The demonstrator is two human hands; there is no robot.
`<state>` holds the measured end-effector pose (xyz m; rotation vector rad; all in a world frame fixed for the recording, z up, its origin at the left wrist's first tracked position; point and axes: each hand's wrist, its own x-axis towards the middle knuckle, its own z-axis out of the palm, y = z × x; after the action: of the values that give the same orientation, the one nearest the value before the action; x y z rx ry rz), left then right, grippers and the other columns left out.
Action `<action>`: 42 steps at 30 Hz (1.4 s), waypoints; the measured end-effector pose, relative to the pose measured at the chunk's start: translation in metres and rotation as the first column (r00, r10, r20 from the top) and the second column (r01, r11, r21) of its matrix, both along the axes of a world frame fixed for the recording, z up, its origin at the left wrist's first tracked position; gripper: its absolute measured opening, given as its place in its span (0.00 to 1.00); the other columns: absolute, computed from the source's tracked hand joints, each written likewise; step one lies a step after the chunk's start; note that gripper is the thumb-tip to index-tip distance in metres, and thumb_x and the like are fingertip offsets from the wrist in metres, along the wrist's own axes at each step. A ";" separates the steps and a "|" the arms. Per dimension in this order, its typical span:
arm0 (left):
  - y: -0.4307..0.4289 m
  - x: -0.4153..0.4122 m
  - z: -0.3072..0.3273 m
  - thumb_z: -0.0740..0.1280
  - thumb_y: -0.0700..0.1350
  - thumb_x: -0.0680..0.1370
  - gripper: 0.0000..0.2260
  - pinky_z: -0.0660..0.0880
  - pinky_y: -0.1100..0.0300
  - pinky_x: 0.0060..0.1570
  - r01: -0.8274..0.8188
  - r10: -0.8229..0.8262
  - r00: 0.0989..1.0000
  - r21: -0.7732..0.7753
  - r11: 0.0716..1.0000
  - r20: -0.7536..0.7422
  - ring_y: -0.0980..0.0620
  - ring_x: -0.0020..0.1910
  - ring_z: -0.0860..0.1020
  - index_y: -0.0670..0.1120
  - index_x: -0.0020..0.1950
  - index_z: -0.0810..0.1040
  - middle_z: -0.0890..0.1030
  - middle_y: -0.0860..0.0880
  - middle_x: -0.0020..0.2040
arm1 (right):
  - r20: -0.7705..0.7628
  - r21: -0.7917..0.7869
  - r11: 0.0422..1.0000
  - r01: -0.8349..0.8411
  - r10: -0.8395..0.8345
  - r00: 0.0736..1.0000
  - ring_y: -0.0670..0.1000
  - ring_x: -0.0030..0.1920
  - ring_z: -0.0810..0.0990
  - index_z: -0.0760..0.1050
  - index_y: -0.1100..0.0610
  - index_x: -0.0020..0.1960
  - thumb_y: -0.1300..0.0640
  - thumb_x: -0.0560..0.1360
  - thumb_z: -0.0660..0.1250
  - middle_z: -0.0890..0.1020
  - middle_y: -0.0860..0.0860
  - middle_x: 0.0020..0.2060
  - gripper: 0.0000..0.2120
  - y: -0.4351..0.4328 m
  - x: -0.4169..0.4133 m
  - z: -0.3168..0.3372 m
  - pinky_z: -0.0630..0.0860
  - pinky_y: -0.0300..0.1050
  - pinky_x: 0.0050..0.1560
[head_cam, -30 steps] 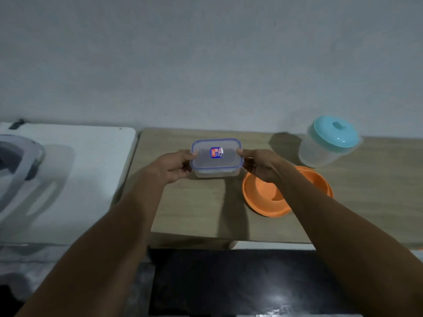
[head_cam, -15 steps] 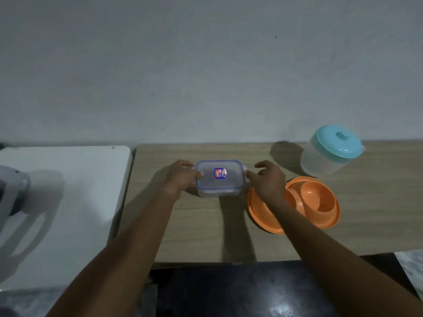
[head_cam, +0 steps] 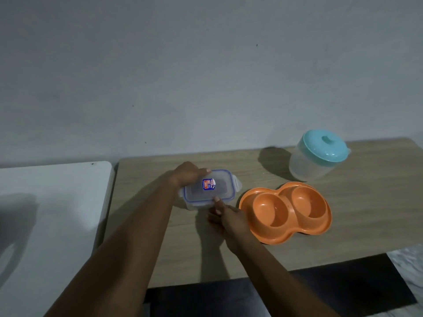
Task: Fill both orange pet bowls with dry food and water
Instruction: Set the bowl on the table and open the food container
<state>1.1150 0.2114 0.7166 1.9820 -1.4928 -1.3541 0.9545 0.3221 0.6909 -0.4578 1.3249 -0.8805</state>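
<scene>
A clear rectangular food container (head_cam: 209, 189) with a blue-rimmed lid and a sticker stands on the wooden table (head_cam: 366, 220). My left hand (head_cam: 187, 173) holds its far left corner. My right hand (head_cam: 225, 216) is at its near edge, one fingertip touching the lid rim. Right of it lies the orange double pet bowl (head_cam: 286, 211), and both wells look empty. A translucent jug with a teal lid (head_cam: 317, 156) stands behind the bowl.
A white surface (head_cam: 52, 213) adjoins the table on the left, with a gap between them. A grey wall runs behind. Dark floor (head_cam: 320, 289) shows below the table's front edge.
The container has been set down on the table. My right hand moved from its right end to its near edge, uncovering the orange bowl. The view shifted left.
</scene>
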 end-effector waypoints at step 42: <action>0.213 -0.023 0.000 0.80 0.56 0.65 0.17 0.77 0.63 0.49 0.140 -0.085 0.973 -0.259 0.956 0.213 0.61 0.48 0.81 0.55 0.51 0.87 0.85 0.59 0.49 | -0.994 0.066 0.584 -0.809 0.105 -0.005 0.59 0.51 0.80 0.79 0.54 0.64 0.55 0.72 0.68 0.81 0.58 0.54 0.19 0.045 -0.041 0.007 0.73 0.48 0.45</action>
<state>1.0923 0.4241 0.7162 1.9243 -1.7992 -0.9473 0.9135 0.3671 0.6982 -2.2193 1.7493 -0.1615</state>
